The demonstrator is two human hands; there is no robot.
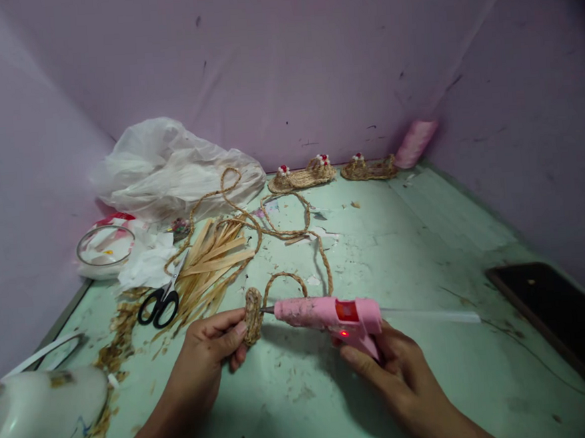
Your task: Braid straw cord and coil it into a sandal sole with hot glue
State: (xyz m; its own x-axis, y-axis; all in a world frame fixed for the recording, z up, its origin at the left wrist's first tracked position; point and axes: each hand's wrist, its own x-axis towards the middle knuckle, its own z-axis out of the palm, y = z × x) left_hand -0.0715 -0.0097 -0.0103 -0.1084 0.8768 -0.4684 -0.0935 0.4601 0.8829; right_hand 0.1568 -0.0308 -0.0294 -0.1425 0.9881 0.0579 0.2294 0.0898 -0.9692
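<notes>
Between the thumb and fingers of my left hand (214, 348) is a small oblong coil of braided straw cord (252, 316), held upright. My right hand (395, 365) is wrapped round the handle of a pink hot glue gun (324, 313), whose red light glows. Its metal nozzle points left and is at the right edge of the coil; whether it touches I cannot tell. A clear glue stick (437, 315) sticks out of the gun's back. From the coil, a long braided cord (324, 260) loops away across the table.
Black-handled scissors (159, 307) lie by loose straw strips (215, 258) on the left. Behind are a plastic bag (169, 171) and small woven slippers with beads (302, 177). A white lamp-like object (50, 416) stands front left, a dark phone (555, 321) right, a pink roll (416, 143) in the back corner.
</notes>
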